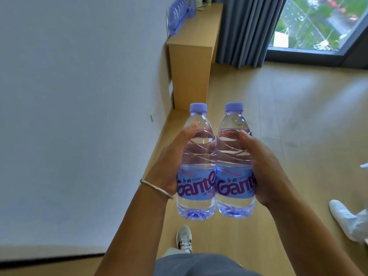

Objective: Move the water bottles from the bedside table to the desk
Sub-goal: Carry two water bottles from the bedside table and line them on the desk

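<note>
Two clear plastic water bottles with lilac caps, left bottle [196,162] in my left hand [173,162], right bottle [235,162] in my right hand [264,166], both gripped upright, touching. Far ahead, the pale wooden desk [196,39]: I'd carry them level and set them beside the row of bottles [180,15].

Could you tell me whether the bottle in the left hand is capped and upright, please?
Capped and upright: the left bottle has its purple cap on top, base down, in the left hand.
</note>
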